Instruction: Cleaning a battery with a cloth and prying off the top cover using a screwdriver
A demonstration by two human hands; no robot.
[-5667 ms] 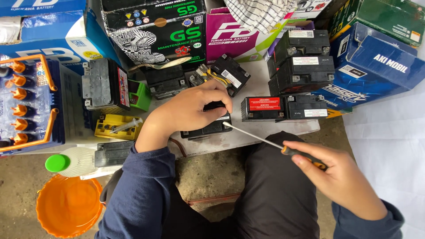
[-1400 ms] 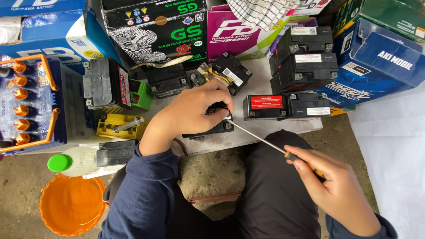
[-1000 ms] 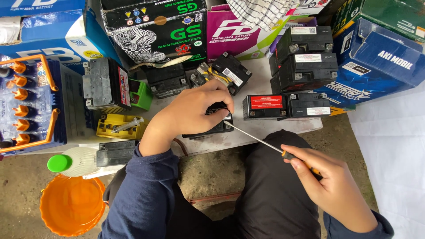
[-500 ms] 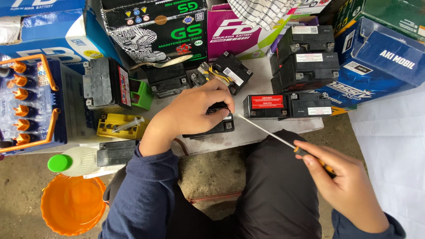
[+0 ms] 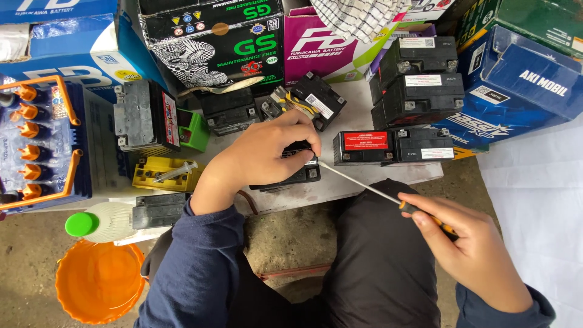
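Note:
My left hand (image 5: 267, 152) lies over a small black battery (image 5: 297, 175) at the front edge of a low white slab (image 5: 340, 182), fingers curled on its top. A long screwdriver (image 5: 370, 189) with an orange and black handle is gripped in my right hand (image 5: 473, 249). Its thin shaft slants up to the left, and the tip meets the battery's right end under my left fingertips. Right of it stand a black battery with a red label (image 5: 363, 147) and one with a white label (image 5: 424, 146).
More black batteries (image 5: 419, 79) are stacked at the back right among cardboard boxes (image 5: 212, 36). A large blue battery with orange caps (image 5: 36, 146) stands at the left. A yellow tray with a syringe (image 5: 167, 173), a green-capped bottle (image 5: 100, 222) and an orange basin (image 5: 100, 282) sit lower left.
My right hand has shifted slightly down and right along with the screwdriver handle, while the tip stays at the battery. The left hand has kept its place.

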